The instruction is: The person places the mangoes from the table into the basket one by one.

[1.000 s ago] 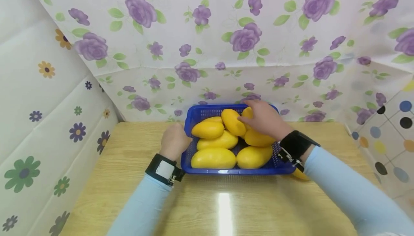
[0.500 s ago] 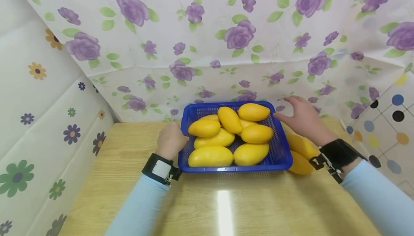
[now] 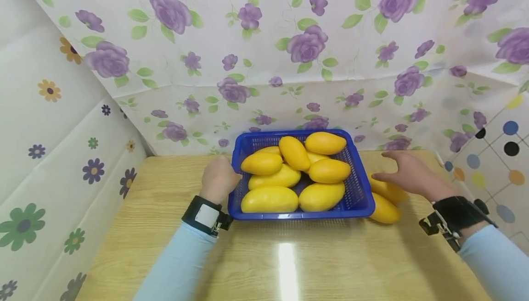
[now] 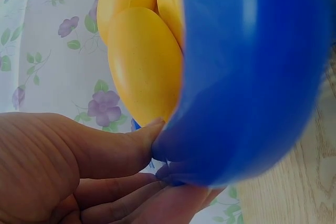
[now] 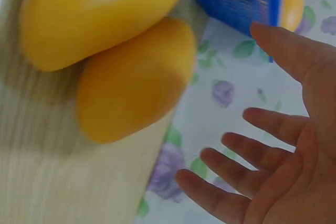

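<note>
A blue plastic basket (image 3: 359,214) with mesh sides holds several yellow mangoes (image 3: 269,200). My left hand (image 3: 218,179) grips its left rim; in the left wrist view the thumb lies on the inner side of the blue rim (image 4: 231,93), with fingers under it. Two more mangoes lie on the table just right of the basket, a nearer mango (image 3: 385,210) and a farther mango (image 3: 392,192). Over the farther one hovers my right hand (image 3: 417,177), fingers spread and holding nothing. The right wrist view shows both mangoes (image 5: 139,82) a little away from its fingertips.
Light wood table (image 3: 264,264) extends in front of the basket. A flowered cloth (image 3: 264,62) hangs right behind the basket, with patterned sheets (image 3: 82,163) at the left and right sides.
My right hand has left the basket, where it was at a mango at the back right, and moved right over the mangoes on the table. The left hand keeps its grip on the rim.
</note>
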{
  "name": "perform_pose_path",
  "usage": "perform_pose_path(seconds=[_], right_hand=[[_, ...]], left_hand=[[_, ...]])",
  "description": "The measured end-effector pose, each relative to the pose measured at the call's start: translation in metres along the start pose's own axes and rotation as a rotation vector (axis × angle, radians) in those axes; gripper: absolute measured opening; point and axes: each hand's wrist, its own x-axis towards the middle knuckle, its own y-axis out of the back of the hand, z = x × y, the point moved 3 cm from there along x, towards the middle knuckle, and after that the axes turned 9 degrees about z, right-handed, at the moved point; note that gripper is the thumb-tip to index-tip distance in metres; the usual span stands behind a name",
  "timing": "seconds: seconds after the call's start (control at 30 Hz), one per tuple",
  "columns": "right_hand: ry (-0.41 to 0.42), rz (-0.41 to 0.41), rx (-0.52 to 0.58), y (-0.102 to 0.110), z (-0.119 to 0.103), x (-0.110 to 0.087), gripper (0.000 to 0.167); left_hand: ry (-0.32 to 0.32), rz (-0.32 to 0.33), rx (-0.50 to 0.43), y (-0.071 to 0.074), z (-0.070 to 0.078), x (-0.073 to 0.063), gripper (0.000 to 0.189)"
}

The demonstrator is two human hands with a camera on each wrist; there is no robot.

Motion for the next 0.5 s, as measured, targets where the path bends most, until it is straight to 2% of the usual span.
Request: perform_pose_path(seconds=[0.23,0.5], right_hand=[[-0.042,-0.081,0.003,-0.019,0.017,-0.010,0.104],[-0.068,-0.109,0.023,-0.034,0.031,-0.016,0.099]], left_hand=[[-0.004,0.004,-0.008,-0.001,0.000,0.000,0.029],[-0.003,0.008,-0.011,-0.001,0.000,0.000,0.028]])
